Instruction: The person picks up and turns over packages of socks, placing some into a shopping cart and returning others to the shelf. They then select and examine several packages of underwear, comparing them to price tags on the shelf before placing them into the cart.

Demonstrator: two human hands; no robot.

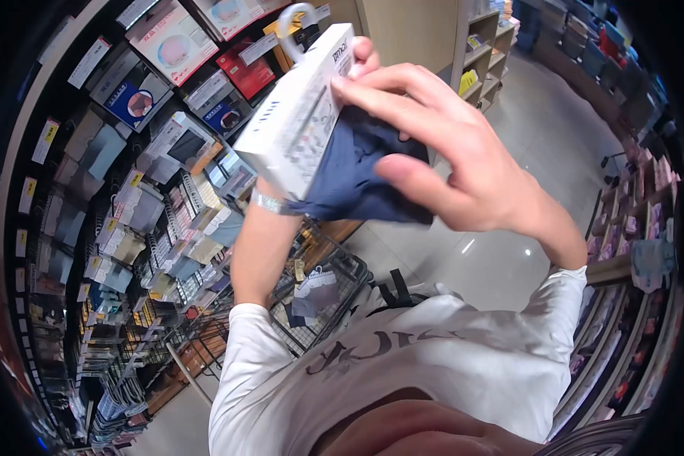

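A pack of underwear [292, 125], with a white printed cardboard header and a pale plastic hook [295, 30] on top, is held up at a tilt in front of me. Navy fabric [365, 171] hangs from the header. My left hand [365, 55] grips the pack from behind; only some fingertips show past its far end, and the rest is hidden. A shiny bracelet [270, 203] circles that wrist. My right hand [463, 144] is open with fingers spread, its index fingertip touching the header's edge and its thumb in front of the navy fabric.
Shelving on the left carries several hanging garment packs [133, 205] and boxes [171, 42]. Below my arms stands a wire shopping cart [340, 285] with a grey garment pack [315, 292] inside. More stocked shelves [623, 296] line the right; tiled floor [501, 266] lies between.
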